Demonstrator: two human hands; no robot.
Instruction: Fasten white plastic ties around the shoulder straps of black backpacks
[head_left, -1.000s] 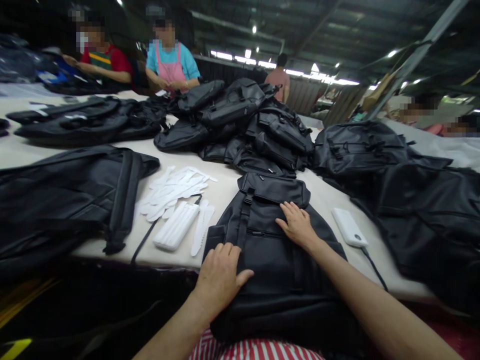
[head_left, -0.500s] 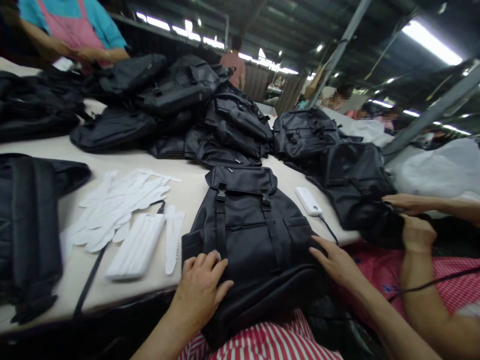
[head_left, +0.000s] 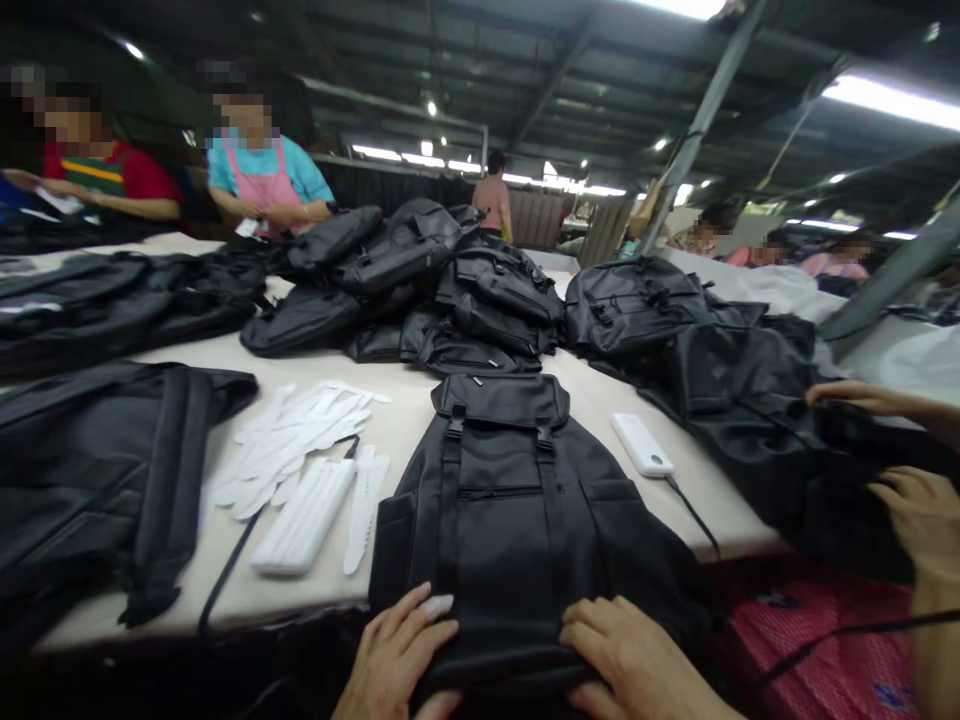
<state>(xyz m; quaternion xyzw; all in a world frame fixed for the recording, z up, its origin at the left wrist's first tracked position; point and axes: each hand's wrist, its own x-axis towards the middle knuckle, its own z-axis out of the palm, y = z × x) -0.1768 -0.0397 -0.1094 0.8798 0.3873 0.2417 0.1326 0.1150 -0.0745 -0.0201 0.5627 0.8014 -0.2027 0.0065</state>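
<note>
A black leather-look backpack (head_left: 517, 520) lies flat on the table (head_left: 409, 405), with its top flap, twin buckled straps and zipped front pocket facing up. My left hand (head_left: 397, 650) rests on the bag's lower left part, and a small white bit (head_left: 437, 605) shows at its fingers. My right hand (head_left: 630, 655) lies on the lower right part, fingers spread. The bottom end of the bag is hidden beneath my hands and the dark foreground.
Left of the bag lie white plastic strips (head_left: 296, 445) and a white bundle (head_left: 304, 517). To its right sits a white power bank (head_left: 641, 445) with a black cable. Several black backpacks (head_left: 450, 290) are heaped behind. A co-worker's hands (head_left: 911, 500) handle another backpack at right.
My hands have slid toward the near end of the backpack. The view has swung, moving the scene to the right, and the co-worker's hands have shifted at the right edge.
</note>
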